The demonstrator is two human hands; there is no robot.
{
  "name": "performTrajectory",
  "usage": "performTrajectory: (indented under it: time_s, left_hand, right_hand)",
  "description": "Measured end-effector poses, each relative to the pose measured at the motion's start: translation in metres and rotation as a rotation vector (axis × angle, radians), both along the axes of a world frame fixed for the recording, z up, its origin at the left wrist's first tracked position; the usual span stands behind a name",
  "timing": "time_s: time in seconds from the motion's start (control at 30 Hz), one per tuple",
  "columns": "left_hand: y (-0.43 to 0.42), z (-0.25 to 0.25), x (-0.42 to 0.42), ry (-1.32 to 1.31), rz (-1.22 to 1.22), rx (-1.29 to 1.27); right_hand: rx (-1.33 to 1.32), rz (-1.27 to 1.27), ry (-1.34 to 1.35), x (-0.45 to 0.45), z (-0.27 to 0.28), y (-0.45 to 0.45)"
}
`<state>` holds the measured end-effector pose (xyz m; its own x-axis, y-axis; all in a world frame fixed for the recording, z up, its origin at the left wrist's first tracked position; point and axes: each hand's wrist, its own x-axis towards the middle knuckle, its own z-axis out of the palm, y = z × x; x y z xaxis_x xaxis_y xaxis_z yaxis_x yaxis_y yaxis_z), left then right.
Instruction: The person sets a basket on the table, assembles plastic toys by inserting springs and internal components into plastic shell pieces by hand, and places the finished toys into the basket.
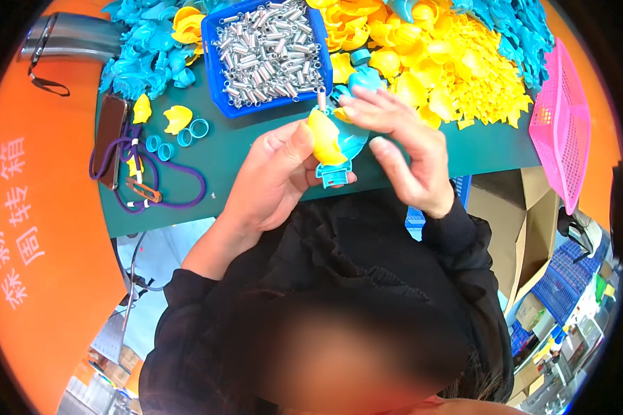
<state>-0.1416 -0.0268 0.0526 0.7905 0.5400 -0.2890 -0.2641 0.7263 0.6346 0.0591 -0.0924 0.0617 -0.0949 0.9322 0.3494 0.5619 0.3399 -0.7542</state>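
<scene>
My left hand [273,169] is closed around a plastic part made of a yellow curved shell [325,140] and a teal body [353,142]. A teal bracket-like end [334,174] sticks out at its lower side. At the top of the part a small metal spring [322,99] stands up; whether it is hooked on, I cannot tell. My right hand [412,149] is beside the part with its fingers stretched and apart. Its fingertips reach over the part's upper teal end, and contact there is unclear.
A blue bin [218,97] full of metal springs stands ahead. Yellow shells [408,34] and teal pieces [142,48] are heaped around it. On the left lie teal rings [199,128], a phone [111,131] and a purple cord [201,187]. A pink basket [561,131] stands at right.
</scene>
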Motion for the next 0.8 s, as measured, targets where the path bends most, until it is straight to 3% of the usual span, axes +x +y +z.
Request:
performTrajectory:
  time_s: [0.17,0.23,0.33,0.5,0.8]
  left_hand:
    - [0.009,-0.001,-0.005,-0.032,-0.018,-0.089]
    - [0.01,-0.004,-0.006,-0.023,-0.011,-0.101]
    - [0.009,-0.008,-0.006,0.038,0.032,-0.052]
    - [0.007,-0.004,-0.024,0.158,0.125,0.135]
    - [0.008,-0.011,-0.044,0.128,0.187,0.157]
  right_hand:
    - [0.228,-0.337,0.052,0.011,-0.007,0.01]
    - [0.239,-0.314,-0.153,0.02,-0.005,0.016]
    - [0.031,-0.338,0.16,0.008,-0.006,0.014]
    - [-0.01,-0.364,-0.098,0.001,-0.009,0.009]
    - [0.027,-0.331,-0.41,-0.032,-0.038,0.017]
